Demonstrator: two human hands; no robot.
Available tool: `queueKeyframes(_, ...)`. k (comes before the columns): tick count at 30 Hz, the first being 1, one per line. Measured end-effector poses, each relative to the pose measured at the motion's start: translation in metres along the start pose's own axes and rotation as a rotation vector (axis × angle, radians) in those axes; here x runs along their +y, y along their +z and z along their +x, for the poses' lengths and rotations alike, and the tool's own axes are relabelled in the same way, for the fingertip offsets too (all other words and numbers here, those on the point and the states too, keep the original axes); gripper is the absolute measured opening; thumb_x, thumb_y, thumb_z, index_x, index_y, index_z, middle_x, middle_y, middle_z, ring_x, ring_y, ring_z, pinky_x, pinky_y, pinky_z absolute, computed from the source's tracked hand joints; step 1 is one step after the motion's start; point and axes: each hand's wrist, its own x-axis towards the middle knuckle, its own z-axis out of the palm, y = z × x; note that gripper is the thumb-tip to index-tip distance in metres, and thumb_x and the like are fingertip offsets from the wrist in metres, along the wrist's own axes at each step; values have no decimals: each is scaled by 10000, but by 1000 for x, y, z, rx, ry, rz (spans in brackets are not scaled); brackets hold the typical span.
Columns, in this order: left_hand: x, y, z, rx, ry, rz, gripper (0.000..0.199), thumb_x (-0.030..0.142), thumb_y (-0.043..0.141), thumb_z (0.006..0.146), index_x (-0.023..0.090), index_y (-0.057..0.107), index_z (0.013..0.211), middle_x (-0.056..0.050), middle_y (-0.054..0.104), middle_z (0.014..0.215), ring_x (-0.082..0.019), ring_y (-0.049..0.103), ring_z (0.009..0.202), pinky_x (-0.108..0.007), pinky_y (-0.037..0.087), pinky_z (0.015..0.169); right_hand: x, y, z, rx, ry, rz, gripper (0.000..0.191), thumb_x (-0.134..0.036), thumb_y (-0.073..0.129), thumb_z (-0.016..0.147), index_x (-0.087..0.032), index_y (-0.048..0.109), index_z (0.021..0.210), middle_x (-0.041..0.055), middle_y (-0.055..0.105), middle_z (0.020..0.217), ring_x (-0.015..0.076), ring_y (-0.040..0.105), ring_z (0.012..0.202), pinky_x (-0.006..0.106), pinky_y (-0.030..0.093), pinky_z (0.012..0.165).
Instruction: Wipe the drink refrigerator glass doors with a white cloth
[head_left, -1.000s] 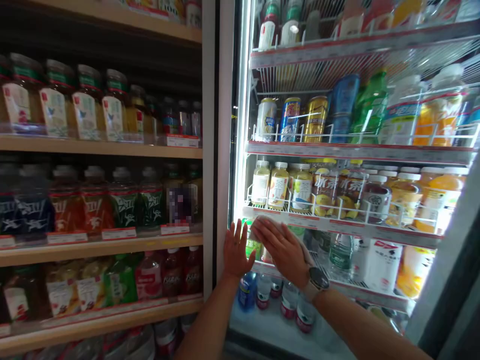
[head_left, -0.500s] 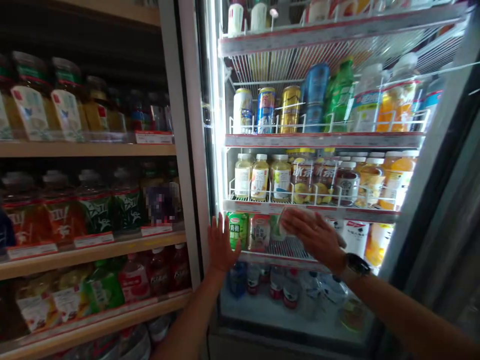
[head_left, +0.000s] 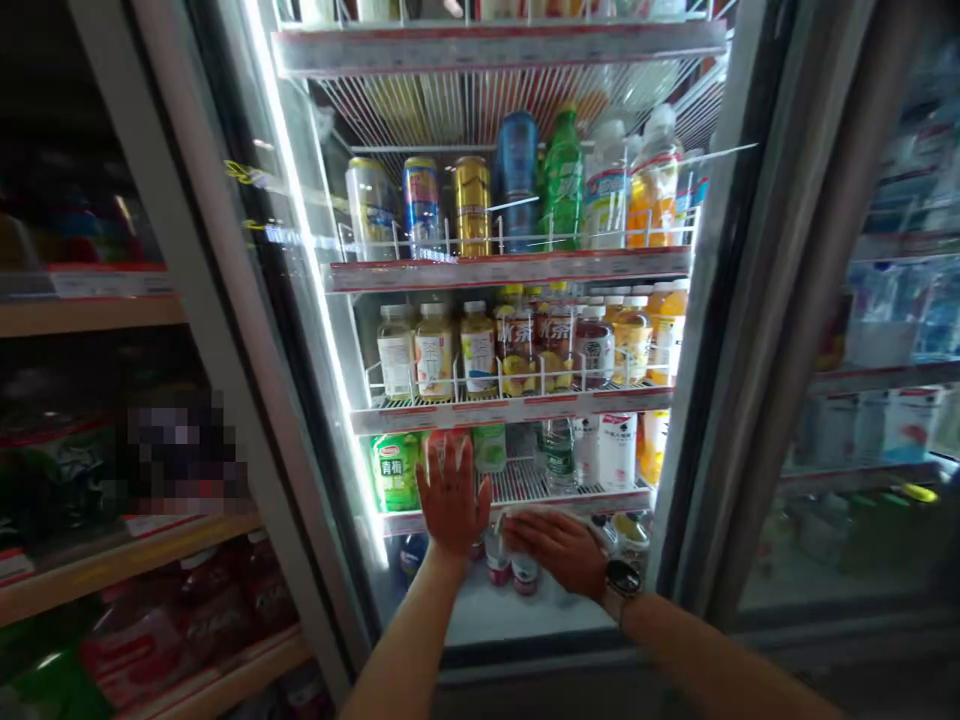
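Observation:
My left hand (head_left: 451, 502) is raised with its fingers spread, palm towards the glass door of a lit drinks fridge. Behind its fingertips are a green pack (head_left: 396, 472) and a reddish pack. Lower and to the right, my right hand (head_left: 556, 545) lies flat over a pale cloth (head_left: 507, 520), of which only an edge shows; it holds the cloth at the glass, in front of the lowest bottles. A dark watch (head_left: 622, 577) is on my right wrist.
Behind the glass, wire shelves (head_left: 510, 268) hold cans and bottles. A wooden shelf unit (head_left: 90, 316) with drinks stands at the left. The fridge's metal frame (head_left: 780, 300) and another glass-fronted section with drinks are at the right.
The view has swung to the right. My left hand has moved right across the door, from its left edge to before the packs. My right hand has moved down with the cloth.

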Motion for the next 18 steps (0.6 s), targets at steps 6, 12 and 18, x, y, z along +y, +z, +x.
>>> queueKeyframes(6, 1, 0, 1, 22, 15, 21, 680, 336, 508, 946, 204, 213, 1545, -121, 262, 1597, -288, 122, 1506, -512, 129, 1221, 53, -33, 20, 1, -49, -70, 428, -177, 396, 998, -288, 515, 1394, -81, 434, 1521, 96, 282, 1449, 278, 260, 1172)
queueKeyframes(12, -1, -2, 5, 24, 31, 31, 713, 327, 524, 934, 217, 185, 1551, -116, 244, 1601, -290, 125, 1504, -526, 130, 1220, 127, -82, 81, 130, 305, -205, 512, -101, 384, 973, -245, 422, 1463, -7, 471, 1503, 135, 168, 1496, 439, 39, 1244)
queueKeyframes(18, 32, -7, 4, -22, 25, -24, 718, 290, 496, 943, 179, 137, 1555, -118, 209, 1607, -269, 106, 1508, -507, 98, 1226, 81, -45, 38, 139, 335, -155, 458, -115, 372, 975, -247, 537, 1382, 7, 582, 1400, 142, 334, 1437, 373, 203, 1216)
